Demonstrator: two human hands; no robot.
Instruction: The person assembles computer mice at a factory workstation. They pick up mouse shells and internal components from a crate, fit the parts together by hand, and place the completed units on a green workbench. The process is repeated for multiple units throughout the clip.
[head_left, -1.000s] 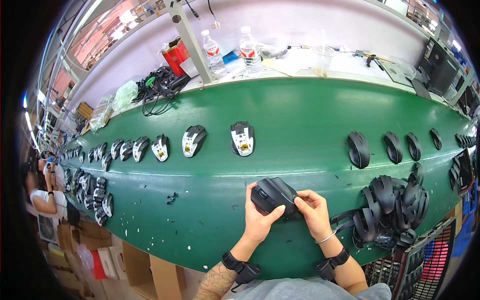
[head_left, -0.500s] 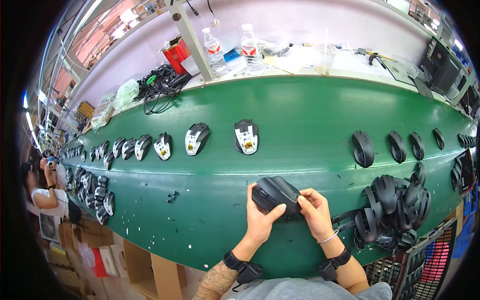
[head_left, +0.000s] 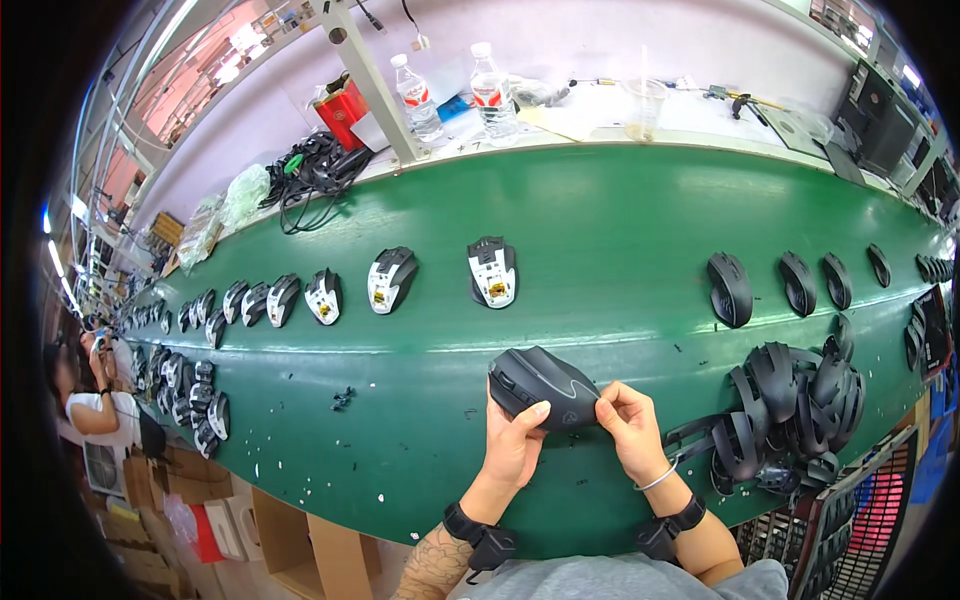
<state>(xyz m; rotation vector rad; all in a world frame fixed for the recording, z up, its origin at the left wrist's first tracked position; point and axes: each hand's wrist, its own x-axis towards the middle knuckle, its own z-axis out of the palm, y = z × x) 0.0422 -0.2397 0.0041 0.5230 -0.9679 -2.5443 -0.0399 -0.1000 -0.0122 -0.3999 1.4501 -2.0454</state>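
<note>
A black computer mouse (head_left: 548, 385) is held above the green work surface in front of me. My left hand (head_left: 513, 437) wraps its left side, the thumb pressed on the edge of the shell. At the mouse's right end, my right hand (head_left: 630, 420) pinches the rim between thumb and fingers. Beyond it lies an opened mouse (head_left: 493, 272) with a white inner frame and a yellow patch. Closed black mice (head_left: 730, 290) stand in a row to the right. Nearest to my right hand is a heap of black mouse shells (head_left: 770, 400).
Several half-assembled mice (head_left: 283, 299) line the left, with a pile of them (head_left: 188, 390) nearer the edge. Tiny black parts (head_left: 343, 398) lie scattered on the green table (head_left: 600, 210). Bottles (head_left: 492, 92) and cables (head_left: 318, 170) sit at the back. A person (head_left: 95, 400) is at far left.
The mouse in my hands has tilted, so more of its top and a printed mark now show. My left hand has shifted slightly left and down.
</note>
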